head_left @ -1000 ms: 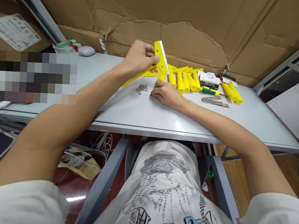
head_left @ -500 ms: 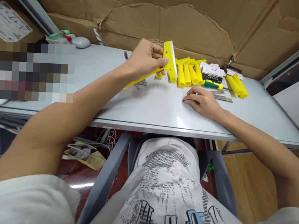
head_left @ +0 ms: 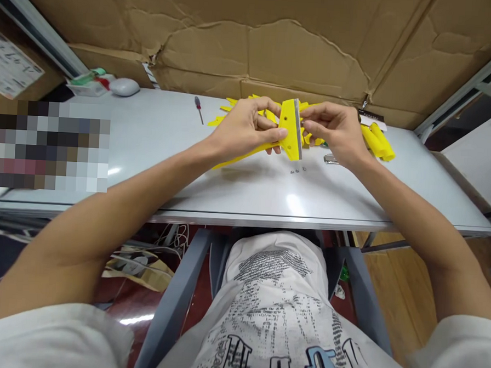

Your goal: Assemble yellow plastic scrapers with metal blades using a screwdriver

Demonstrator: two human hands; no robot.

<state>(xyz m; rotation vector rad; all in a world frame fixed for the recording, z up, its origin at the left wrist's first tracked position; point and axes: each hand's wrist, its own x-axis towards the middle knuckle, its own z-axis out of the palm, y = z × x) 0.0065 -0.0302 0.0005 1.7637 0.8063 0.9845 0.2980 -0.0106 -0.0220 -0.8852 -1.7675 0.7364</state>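
My left hand [head_left: 252, 126] is closed round a yellow scraper [head_left: 289, 142], whose wide head faces right with a metal blade [head_left: 298, 129] along its edge. The head shows small holes, and the handle runs down left under my palm. Just right of the blade, my right hand [head_left: 334, 128] has thumb and fingertips pinched together. What sits between them is too small to make out. Several small screws [head_left: 298, 171] lie on the table below the head. Loose metal blades [head_left: 331, 159] lie partly under my right hand.
Behind my hands lie more yellow scraper parts, partly hidden. Two yellow handles [head_left: 377, 141] lie at the right. A screwdriver [head_left: 199, 109] and a white mouse [head_left: 124, 87] are on the left of the grey table [head_left: 157, 141]. Cardboard [head_left: 203, 44] stands along the back.
My right hand has risen from the table to the scraper's blade edge. My left hand has brought the scraper lower and slightly right. Several screws now show on the table below it.
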